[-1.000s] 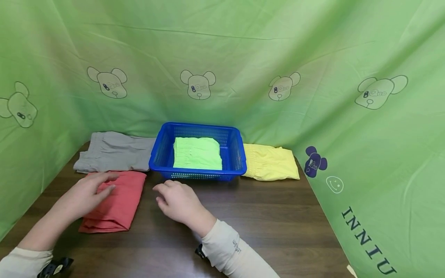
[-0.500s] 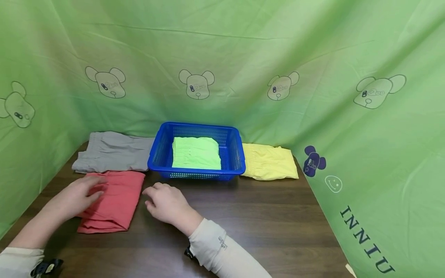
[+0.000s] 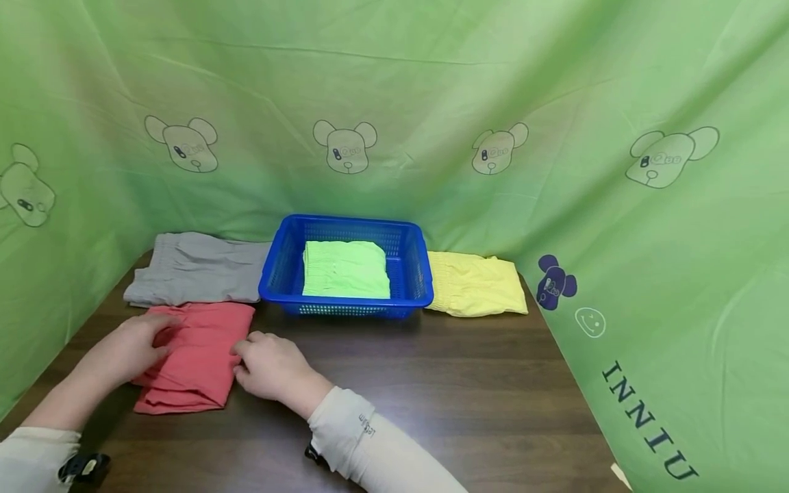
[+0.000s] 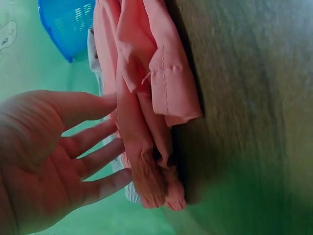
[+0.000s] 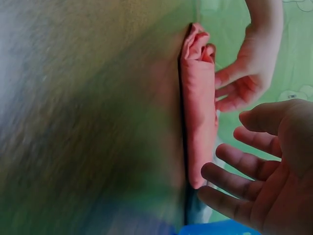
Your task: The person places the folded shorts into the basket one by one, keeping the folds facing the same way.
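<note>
So your red cloth (image 3: 197,342) is at the lower left of the head view, folded into a flat pad on the counter (image 3: 462,383). Your left hand (image 3: 126,349) is over its left edge, fingers loosely spread, thumb tip seemingly at the fabric, no real grip that I can see. Your right hand (image 3: 271,366) is by the right edge, fingers apart and slightly bent, holding nothing; can't tell from the head view if the tips touch.

Thing I'd worry about is the fold. Left wrist view shows loose layers and a stitched hem hanging separately at the near end, so if your fingers catch only the top layer, I'd bet the rest slides out or flops open. Pulling with one hand harder than the other would probably skew it too.

Also watch the far edge: it's right up against the gray cloth (image 3: 203,267) at middle left (touching or overlapping, can't tell), so a low drag could rumple that one. The blue basket (image 3: 345,301) in the center, green cloth (image 3: 345,270) inside, is near your right hand, so a careless knuckle could nudge it into the yellow cloth (image 3: 474,284) on its right.
</note>
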A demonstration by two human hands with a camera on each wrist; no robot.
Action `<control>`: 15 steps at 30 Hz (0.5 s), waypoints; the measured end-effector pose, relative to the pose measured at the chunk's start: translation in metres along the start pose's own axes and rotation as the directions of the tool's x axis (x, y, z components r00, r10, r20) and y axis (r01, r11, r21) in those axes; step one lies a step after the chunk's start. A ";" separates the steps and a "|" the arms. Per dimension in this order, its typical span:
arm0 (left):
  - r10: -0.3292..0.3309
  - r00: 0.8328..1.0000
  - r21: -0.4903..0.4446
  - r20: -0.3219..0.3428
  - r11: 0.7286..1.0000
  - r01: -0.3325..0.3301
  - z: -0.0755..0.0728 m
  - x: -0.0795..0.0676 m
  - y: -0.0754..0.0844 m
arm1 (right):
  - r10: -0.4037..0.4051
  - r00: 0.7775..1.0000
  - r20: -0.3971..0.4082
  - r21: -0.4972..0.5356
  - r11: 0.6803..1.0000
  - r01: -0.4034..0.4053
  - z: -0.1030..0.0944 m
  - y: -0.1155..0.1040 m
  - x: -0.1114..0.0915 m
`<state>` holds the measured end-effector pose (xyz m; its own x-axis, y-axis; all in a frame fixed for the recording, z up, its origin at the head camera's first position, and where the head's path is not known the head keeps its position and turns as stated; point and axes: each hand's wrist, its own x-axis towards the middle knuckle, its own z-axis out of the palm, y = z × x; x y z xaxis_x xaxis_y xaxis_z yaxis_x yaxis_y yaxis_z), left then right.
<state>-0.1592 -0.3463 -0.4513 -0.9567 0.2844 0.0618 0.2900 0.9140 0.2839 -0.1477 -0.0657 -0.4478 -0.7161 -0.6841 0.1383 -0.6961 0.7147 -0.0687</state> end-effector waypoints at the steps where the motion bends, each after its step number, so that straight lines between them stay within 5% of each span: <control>1: 0.000 1.000 0.012 0.003 1.000 0.000 -0.001 0.000 -0.001 | 0.002 1.000 0.010 -0.003 1.000 -0.002 0.000 -0.002 0.002; 15: -0.018 0.998 0.049 0.062 0.999 0.015 0.003 0.004 -0.010 | -0.010 0.999 0.037 -0.128 0.992 0.015 0.018 -0.029 0.016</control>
<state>-0.1661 -0.3530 -0.4563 -0.9586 0.2849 -0.0025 0.2761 0.9312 0.2380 -0.1399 -0.1004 -0.4612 -0.7102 -0.6965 0.1024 -0.6944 0.7170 0.0607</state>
